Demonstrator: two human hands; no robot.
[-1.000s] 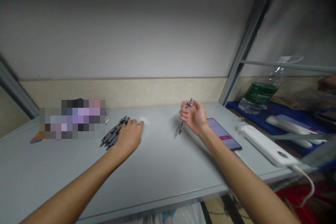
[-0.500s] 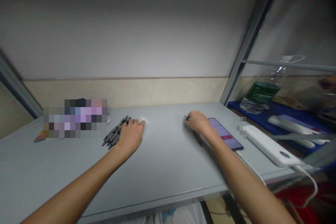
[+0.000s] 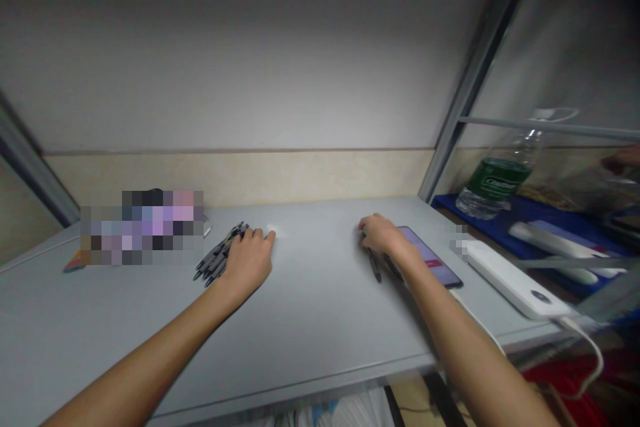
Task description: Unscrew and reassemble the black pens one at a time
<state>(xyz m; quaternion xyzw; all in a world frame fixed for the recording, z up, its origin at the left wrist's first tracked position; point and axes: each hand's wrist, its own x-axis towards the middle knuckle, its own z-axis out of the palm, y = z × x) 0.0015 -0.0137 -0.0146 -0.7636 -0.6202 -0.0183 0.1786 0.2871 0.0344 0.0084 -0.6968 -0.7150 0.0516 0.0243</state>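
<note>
- From my end, grey desk [image 3: 310, 320] fills the near and middle; bare stretch between the two hands.
- White power bank [image 3: 510, 277] on its right side, same place as a second ago.
- Right hand [image 3: 385, 237] is the change: a second ago I had it raised, palm turned up, a pen upright in its fingers. Now it's palm down, low over the desk, just left of the phone. Fingers bent narrow; can't tell if they grip.
- Left hand [image 3: 250, 257] hasn't shifted: palm down over the right side of the pen pile, fingers slightly bent and a bit apart. Can't tell if it holds any.
- Phone [image 3: 437, 265], screen lit, partly behind the right wrist.
- Pen pile [image 3: 214, 263] lies slanted on the left, unchanged as far as I see.
- Dark pen [image 3: 376, 268] pokes out nearward under the right hand; a second dark shape beside it could be another pen.
- My read: pens sit in two spots, pile left, at least one right. Can't confirm release.
</note>
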